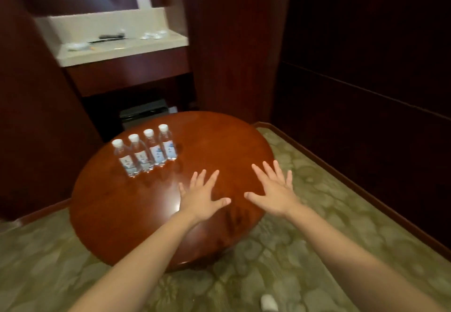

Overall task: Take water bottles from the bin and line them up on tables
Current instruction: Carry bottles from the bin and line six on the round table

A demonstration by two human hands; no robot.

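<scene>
Several clear water bottles with white caps and blue labels stand upright in a tight row on the left part of a round, glossy wooden table. My left hand hovers flat over the table's middle, fingers spread, holding nothing. My right hand is spread the same way over the table's right edge, also without anything in it. Both hands are to the right of and nearer than the bottle row, not touching it. No bin is in view.
A beige counter with small items sits in a dark wood alcove behind the table. A dark box stands under it. Green patterned carpet surrounds the table, dark wood walls close in on the right, and a small white object lies on the floor.
</scene>
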